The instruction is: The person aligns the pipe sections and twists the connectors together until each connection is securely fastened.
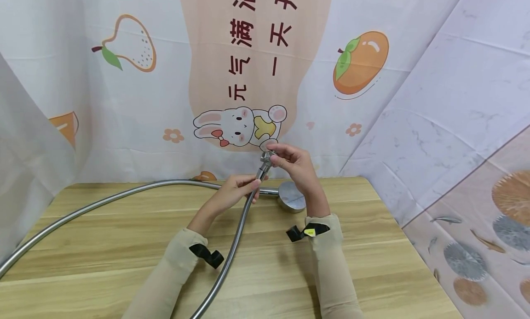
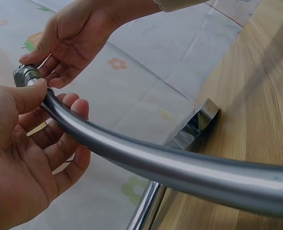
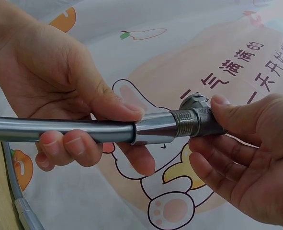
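Observation:
My left hand (image 1: 229,193) grips a silver metal shower hose (image 1: 237,236) just below its end, with the thumb along the top and fingers curled beneath. A smooth tapered nut (image 3: 155,128) caps that hose end. My right hand (image 1: 299,166) pinches a small metal fitting (image 3: 206,119) between thumb and fingers. Threads (image 3: 183,123) show between the nut and the fitting, and the two pieces are in line and meet there. Both hands hold the parts up above the table, in front of the printed backdrop.
A round chrome shower head (image 1: 291,197) lies near the table's back edge, behind the hands. The hose's other stretch (image 1: 124,190) loops across the left side of the wooden table (image 1: 372,264). A printed cloth (image 1: 136,93) hangs behind, another cloth (image 1: 455,126) at the right.

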A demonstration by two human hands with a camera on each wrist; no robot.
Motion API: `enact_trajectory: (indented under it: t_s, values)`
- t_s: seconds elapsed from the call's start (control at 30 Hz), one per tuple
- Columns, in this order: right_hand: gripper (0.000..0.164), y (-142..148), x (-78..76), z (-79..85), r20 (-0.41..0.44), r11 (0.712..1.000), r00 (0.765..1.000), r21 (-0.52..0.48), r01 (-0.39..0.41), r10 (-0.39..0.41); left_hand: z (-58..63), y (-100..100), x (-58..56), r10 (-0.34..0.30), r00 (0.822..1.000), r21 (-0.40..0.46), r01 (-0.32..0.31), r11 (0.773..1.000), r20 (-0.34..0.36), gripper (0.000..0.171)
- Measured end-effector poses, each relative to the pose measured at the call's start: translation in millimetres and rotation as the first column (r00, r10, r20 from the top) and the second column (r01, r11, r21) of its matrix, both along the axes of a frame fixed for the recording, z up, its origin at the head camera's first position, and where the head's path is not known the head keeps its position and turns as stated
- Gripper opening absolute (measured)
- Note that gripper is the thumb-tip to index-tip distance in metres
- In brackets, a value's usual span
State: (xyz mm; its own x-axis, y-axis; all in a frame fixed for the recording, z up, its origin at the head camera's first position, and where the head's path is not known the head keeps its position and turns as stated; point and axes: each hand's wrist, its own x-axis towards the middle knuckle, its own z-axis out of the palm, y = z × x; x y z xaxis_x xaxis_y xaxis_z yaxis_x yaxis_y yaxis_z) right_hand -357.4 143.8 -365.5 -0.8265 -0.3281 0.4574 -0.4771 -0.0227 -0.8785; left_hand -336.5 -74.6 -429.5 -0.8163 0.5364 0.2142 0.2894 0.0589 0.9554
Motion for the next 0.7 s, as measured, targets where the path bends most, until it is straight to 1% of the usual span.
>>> enact_trajectory:
  t_s: [0.27,0.6,0.7]
  values:
    - [0.030,-0.2,0.1,-0.6,0.013,1.000,1.000,0.014,-0.017,0.016,2.0,-0.6,0.1,-0.027,0.999,-0.021,0.027,0.999,0.030,0.038]
    - [0.030,-2.0,0.1,-1.7,0.050,0.999,0.999,0.037,-0.017,0.015,2.3,-2.4,-1.9,-0.038,0.999,-0.024,0.039,0.999,0.038,0.038]
    - [0.030,-2.9,0.0,-2.6,0.048,0.999,0.999,0.045,-0.020,0.018,2.0,-3.2,-2.4,-0.042,0.998,-0.021,0.043,0.999,0.040,0.038]
